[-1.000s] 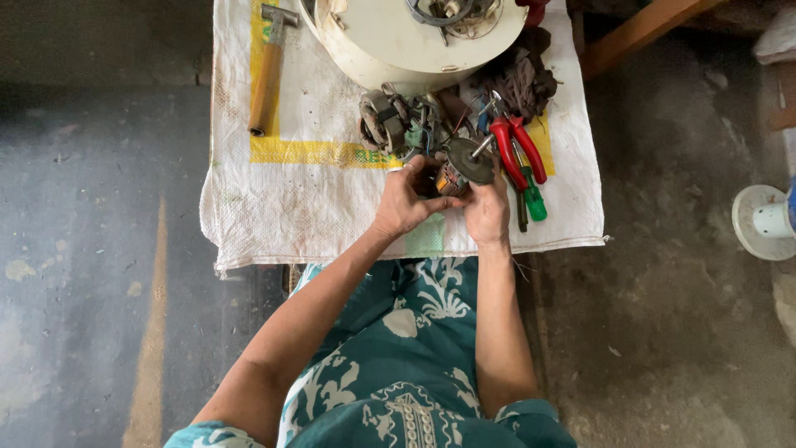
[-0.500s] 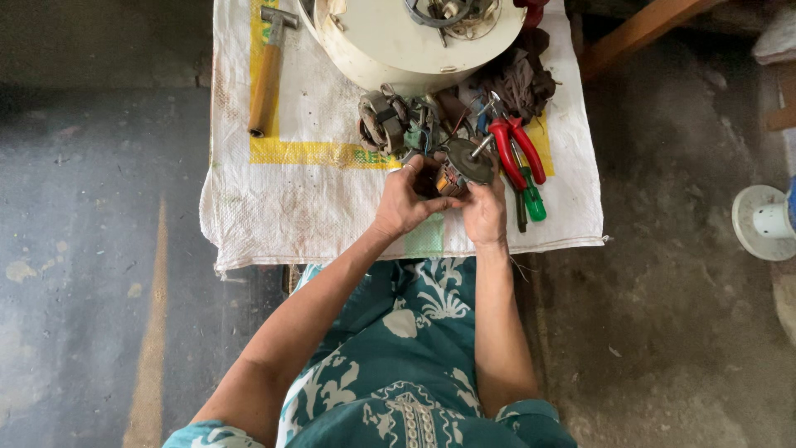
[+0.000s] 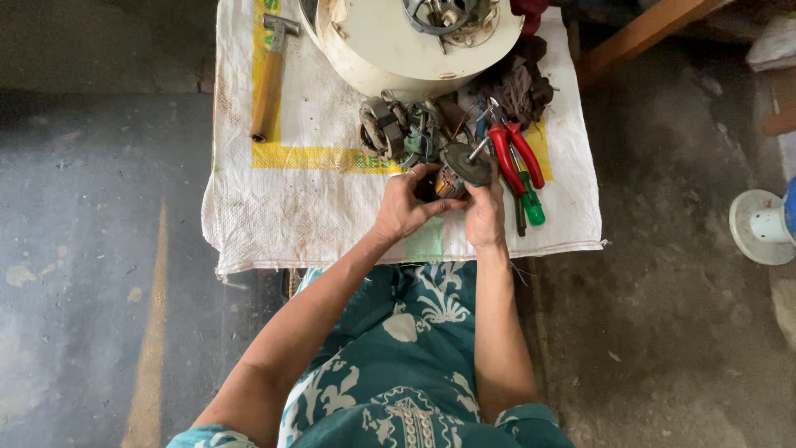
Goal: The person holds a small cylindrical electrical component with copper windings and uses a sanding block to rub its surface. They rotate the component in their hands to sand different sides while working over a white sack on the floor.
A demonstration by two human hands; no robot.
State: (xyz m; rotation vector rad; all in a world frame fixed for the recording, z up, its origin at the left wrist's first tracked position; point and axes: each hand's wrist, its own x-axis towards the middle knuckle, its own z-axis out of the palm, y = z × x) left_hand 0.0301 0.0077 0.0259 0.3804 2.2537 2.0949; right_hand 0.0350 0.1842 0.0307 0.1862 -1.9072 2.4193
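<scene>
Both hands grip one small motor part (image 3: 455, 168), a dark round rotor with copper windings and a short shaft. My left hand (image 3: 406, 206) wraps its left side, thumb under it. My right hand (image 3: 486, 214) holds its right side from below. The part is just above a white woven sack (image 3: 315, 199) spread on a low table. Right behind it lies a stator with windings (image 3: 383, 126) and tangled wires.
A large cream round appliance housing (image 3: 398, 41) stands at the back of the sack. A wooden-handled hammer (image 3: 269, 83) lies at the left. Red-handled pliers (image 3: 516, 151), a green-handled screwdriver (image 3: 531, 207) and a dark rag (image 3: 514, 83) lie at the right. A white spool (image 3: 759, 226) sits on the concrete floor.
Both hands stay closed on the motor part; it has turned slightly between the fingers. Nothing else has moved.
</scene>
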